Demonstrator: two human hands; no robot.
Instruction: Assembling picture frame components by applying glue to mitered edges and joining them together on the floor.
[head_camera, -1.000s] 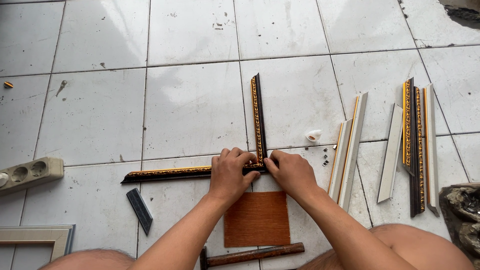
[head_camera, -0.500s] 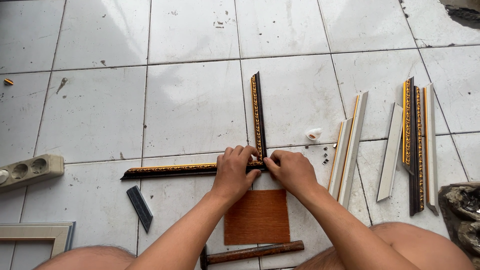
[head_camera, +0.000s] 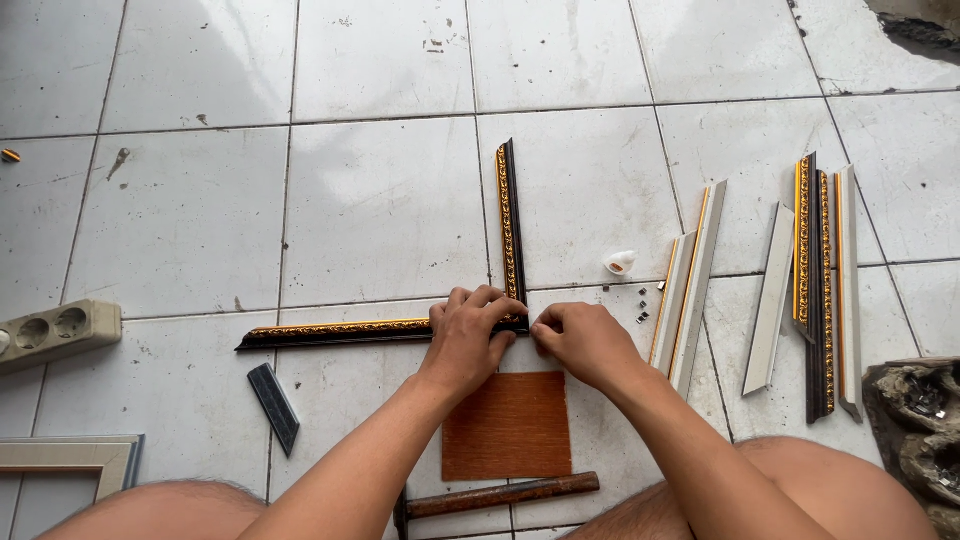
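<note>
Two black-and-gold frame moulding strips meet at a right angle on the tiled floor (head_camera: 380, 200), roughly mid-floor w/ the corner joint just ahead of the person's knees: the horizontal strip (head_camera: 340, 331) runs left from the joint, the vertical strip (head_camera: 510, 220) runs away toward the far edge. Left hand (head_camera: 468, 335) is clenched down over the joint, fingers curled across both strips; right hand (head_camera: 585, 342) sits just beside it, thumb & fingertips pinched at the corner, but whether it's grasping a small nail/fastener or only the strip end can't be told. Both forearms come in from the near edge, wrists low, elbows bent, hands touching or nearly so. Strips look light, thin, stiff along the length; the gilt relief prob. chips or scuffs easily and the mitred ends are likely fragile, so best held on the plain black outer edge close to the joint, not out at the far ends, where a long strip would lever the corner apart. Smooth tile = likely slippery, pieces may skate unless pressed down. Near the hands: a brown square board (head_camera: 508, 425) just behind the joint, a hammer (head_camera: 495, 497) at the near edge, small metal bits (head_camera: 645, 305) to the right, spare white and gold strips (head_camera: 690, 285) farther right, a short dark offcut (head_camera: 273, 405) and a power strip (head_camera: 55, 335) to the left.
</note>
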